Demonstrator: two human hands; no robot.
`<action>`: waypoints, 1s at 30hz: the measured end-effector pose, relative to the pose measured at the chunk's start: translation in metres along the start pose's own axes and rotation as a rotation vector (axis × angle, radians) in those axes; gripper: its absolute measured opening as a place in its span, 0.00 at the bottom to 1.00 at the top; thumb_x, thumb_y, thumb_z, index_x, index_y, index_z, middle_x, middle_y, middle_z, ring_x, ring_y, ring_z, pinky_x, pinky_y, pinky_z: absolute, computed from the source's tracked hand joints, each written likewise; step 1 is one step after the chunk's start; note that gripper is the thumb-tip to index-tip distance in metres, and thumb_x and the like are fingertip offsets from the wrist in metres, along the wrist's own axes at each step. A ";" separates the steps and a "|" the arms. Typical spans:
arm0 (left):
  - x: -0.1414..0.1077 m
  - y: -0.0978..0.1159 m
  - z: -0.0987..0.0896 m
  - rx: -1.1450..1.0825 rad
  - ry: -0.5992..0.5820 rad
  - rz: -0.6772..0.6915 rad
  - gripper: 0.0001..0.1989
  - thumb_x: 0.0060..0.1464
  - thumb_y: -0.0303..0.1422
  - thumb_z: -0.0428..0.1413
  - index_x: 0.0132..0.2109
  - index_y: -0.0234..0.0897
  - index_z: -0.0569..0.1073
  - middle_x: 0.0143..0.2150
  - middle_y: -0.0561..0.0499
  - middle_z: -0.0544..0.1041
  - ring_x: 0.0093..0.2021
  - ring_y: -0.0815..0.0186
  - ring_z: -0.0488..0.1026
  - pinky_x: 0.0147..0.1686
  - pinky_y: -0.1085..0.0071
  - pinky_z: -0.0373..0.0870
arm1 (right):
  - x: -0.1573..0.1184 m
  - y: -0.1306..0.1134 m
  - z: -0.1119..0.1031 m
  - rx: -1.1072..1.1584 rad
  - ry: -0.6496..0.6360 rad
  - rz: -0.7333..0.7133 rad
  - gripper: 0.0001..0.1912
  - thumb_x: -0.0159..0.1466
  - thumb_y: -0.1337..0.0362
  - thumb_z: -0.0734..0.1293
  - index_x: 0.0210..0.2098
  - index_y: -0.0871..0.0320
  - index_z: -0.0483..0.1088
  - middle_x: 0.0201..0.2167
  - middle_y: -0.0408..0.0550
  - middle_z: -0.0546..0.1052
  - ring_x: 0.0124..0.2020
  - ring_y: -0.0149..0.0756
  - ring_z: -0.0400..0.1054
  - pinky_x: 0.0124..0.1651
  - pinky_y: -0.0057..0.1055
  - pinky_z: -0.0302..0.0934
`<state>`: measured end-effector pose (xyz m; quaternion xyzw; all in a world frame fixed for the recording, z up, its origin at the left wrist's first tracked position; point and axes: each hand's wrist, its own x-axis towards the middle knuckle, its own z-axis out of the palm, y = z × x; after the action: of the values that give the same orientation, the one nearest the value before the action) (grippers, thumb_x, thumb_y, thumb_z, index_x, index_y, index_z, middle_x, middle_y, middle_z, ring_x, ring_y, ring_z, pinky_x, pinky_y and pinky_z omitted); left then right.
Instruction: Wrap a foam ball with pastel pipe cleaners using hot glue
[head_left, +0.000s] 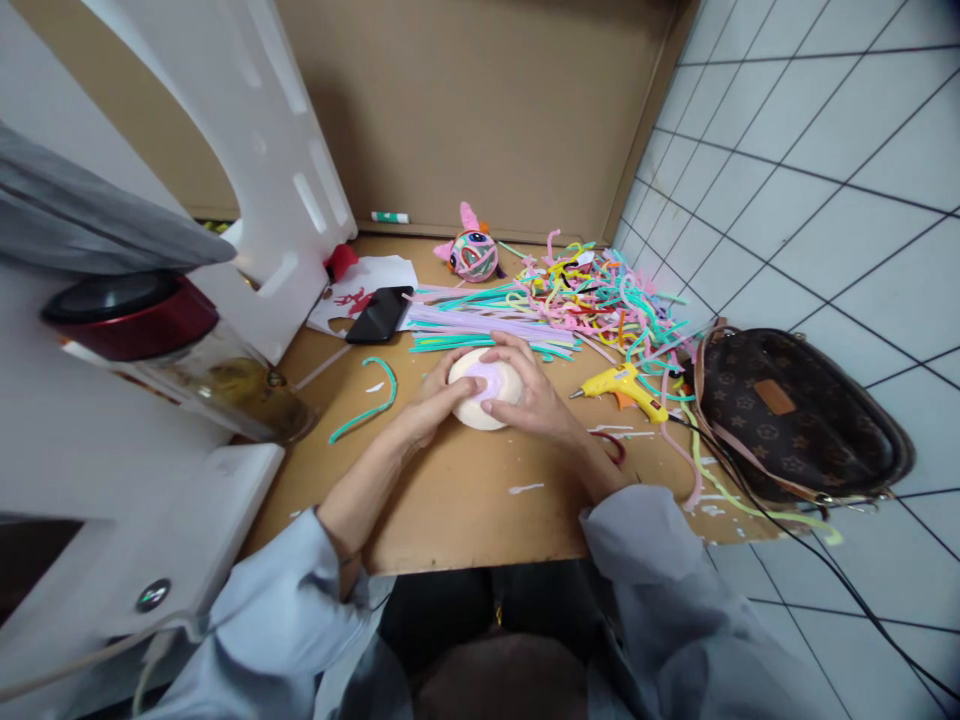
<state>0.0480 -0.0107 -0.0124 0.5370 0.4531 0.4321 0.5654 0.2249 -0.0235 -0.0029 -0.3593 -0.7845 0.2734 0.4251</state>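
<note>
Both of my hands grip a round cream-white ball [480, 412] with a pale purple patch on its upper face. My left hand [431, 400] wraps its left side, thumb pressed on the purple patch. On the right side, my right hand [536, 395] curls its fingers over the top, thumb near the lower front. Just beyond the hands lies a bundle of lilac and teal pipe cleaners [487, 325]. Right of my right hand rests a yellow glue gun [622, 388]. A bent teal pipe cleaner [386, 400] lies left of my left hand.
A tangled heap of coloured pipe cleaners [600, 295] and a pink-eared figure [474, 253] are at the back. A black phone [380, 315] lies on paper. A glass bottle [225, 380] stands left, a brown patterned bag [795, 410] right. The glue gun's cord [757, 500] trails off right.
</note>
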 end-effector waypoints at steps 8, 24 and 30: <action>-0.001 0.004 0.004 0.012 0.015 -0.035 0.39 0.36 0.43 0.60 0.59 0.35 0.67 0.51 0.43 0.76 0.53 0.46 0.72 0.51 0.52 0.72 | 0.001 0.003 0.001 0.016 0.028 0.068 0.24 0.53 0.61 0.72 0.49 0.51 0.68 0.61 0.52 0.64 0.67 0.47 0.55 0.69 0.48 0.49; -0.003 0.009 0.007 0.052 0.034 -0.039 0.37 0.38 0.43 0.59 0.57 0.34 0.68 0.50 0.43 0.76 0.51 0.50 0.72 0.50 0.56 0.72 | -0.001 0.005 0.003 0.094 0.088 0.031 0.19 0.55 0.60 0.71 0.46 0.54 0.70 0.59 0.53 0.66 0.65 0.47 0.58 0.67 0.46 0.50; -0.001 0.008 0.007 0.058 0.029 -0.020 0.37 0.37 0.43 0.59 0.56 0.34 0.67 0.50 0.43 0.75 0.50 0.51 0.72 0.48 0.58 0.71 | 0.000 0.006 -0.003 0.120 0.023 0.018 0.22 0.56 0.59 0.71 0.49 0.53 0.69 0.60 0.53 0.65 0.66 0.48 0.56 0.68 0.48 0.49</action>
<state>0.0551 -0.0127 -0.0043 0.5423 0.4788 0.4211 0.5472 0.2294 -0.0193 -0.0059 -0.3436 -0.7584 0.3196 0.4524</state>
